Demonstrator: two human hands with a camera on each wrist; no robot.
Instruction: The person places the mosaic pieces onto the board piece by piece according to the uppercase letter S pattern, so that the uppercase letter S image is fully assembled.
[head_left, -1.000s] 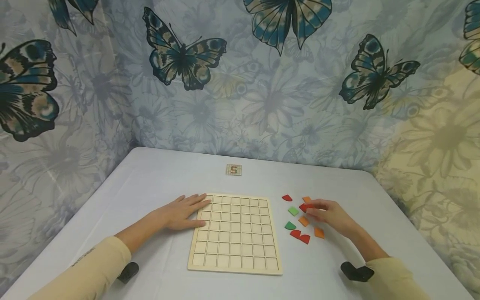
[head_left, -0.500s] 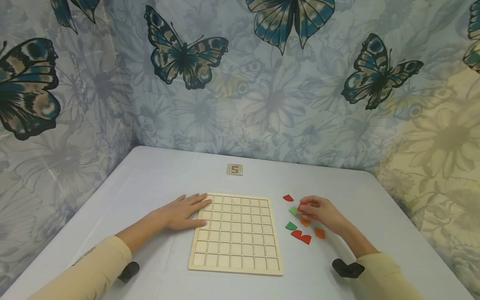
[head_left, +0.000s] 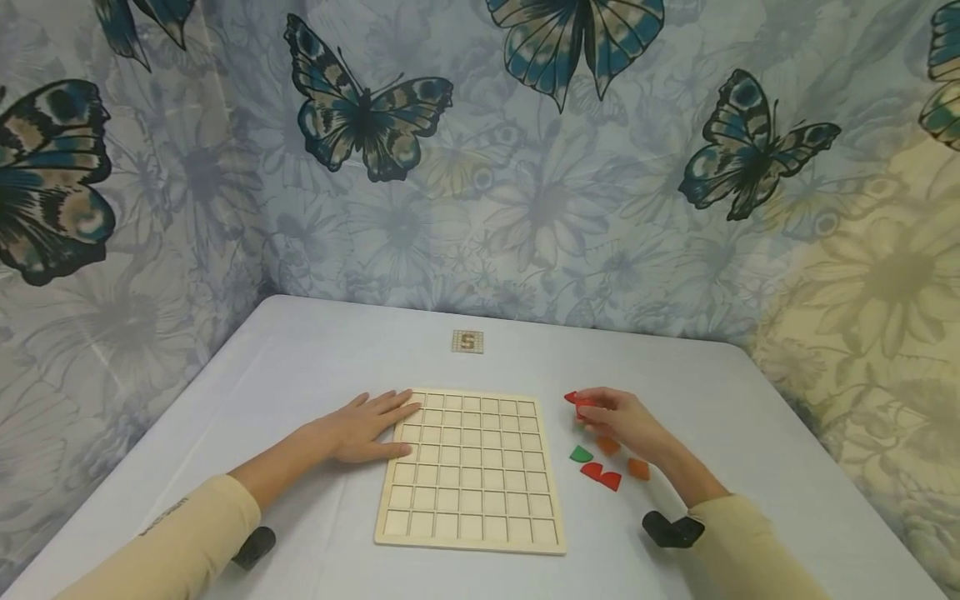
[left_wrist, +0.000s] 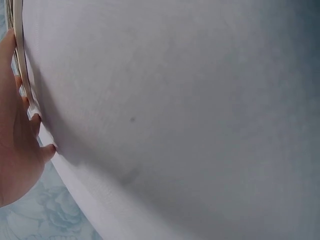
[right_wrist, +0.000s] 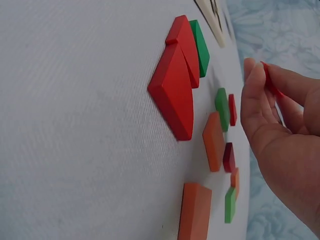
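Observation:
My left hand lies with straight fingers on the left edge of a pale wooden grid board; the left wrist view catches only part of that hand. To the board's right, my right hand pinches a small red piece between thumb and fingers, above the scattered pieces. On the table near it are a red quarter-round piece, a dark green piece, two red pieces side by side, and orange pieces. The hand partly covers other pieces in the head view.
A small patterned card lies beyond the board on the white table. Light green pieces show in the right wrist view. Butterfly-printed cloth hangs behind the table.
My right hand has picked up a red piece and moved left with it, towards the far red piece. The left hand stays on the board.

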